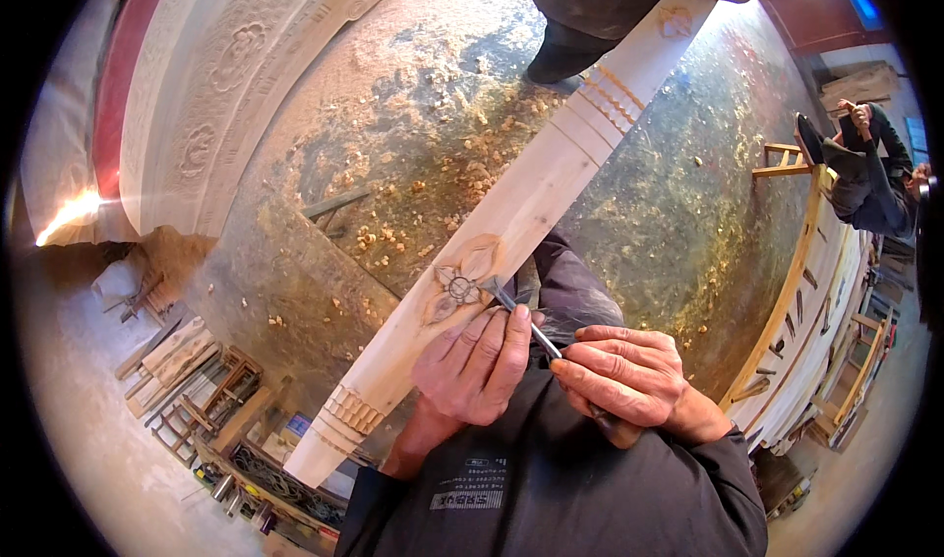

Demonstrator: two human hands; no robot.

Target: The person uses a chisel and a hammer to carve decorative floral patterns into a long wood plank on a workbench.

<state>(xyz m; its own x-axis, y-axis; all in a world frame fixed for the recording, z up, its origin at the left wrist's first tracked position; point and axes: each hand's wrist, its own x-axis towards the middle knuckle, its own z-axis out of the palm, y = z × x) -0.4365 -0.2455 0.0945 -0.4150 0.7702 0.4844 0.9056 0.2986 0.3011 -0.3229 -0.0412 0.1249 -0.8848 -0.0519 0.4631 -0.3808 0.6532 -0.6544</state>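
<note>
A long pale wooden beam (536,192) slants from the lower left up to the top right, in front of my body. Its middle carries a carved flower (459,284) with pencil lines, and rows of notches cross it near both ends. My right hand (627,378) is closed round the handle of a wood chisel (539,337). The blade's flared tip rests at the flower's right petal. With curled fingers, my left hand (479,362) steadies the chisel's shank close to the blade, its side against the beam's near edge.
Wood shavings (482,175) litter the floor beyond the beam. A dark-clothed person (610,6) is at its far end; another person (870,174) sits at far right. A workbench (787,321) with several tools stands at right, a carved panel (236,56) at upper left, timber scraps (182,365) lower left.
</note>
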